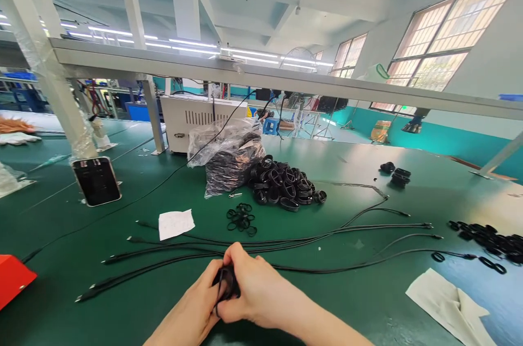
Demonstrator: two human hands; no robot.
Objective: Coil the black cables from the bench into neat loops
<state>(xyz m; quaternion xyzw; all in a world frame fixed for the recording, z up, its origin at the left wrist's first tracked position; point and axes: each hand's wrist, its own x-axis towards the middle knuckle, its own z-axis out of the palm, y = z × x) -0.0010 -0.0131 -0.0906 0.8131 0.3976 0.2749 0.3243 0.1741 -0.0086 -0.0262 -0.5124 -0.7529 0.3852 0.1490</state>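
My left hand [196,305] and my right hand [261,289] meet low in the middle of the view, fingers closed round a coiled black cable [227,282]. A thin black loop shows at the near side of this coil; much of it is hidden by my fingers. Just beyond my hands, several loose black cables [302,241] stretch across the green table [134,324]. Small black bands [242,219] lie in a loose group past them. Farther back is a heap of coiled black cables [284,185].
Behind the heap sits a clear plastic bag [232,166] of dark items, near a beige metal box [175,122]. A phone [97,181] leans at the left post, with a paper slip [176,224] nearby. On the right are more black loops [490,240] and a pale cloth [447,302].
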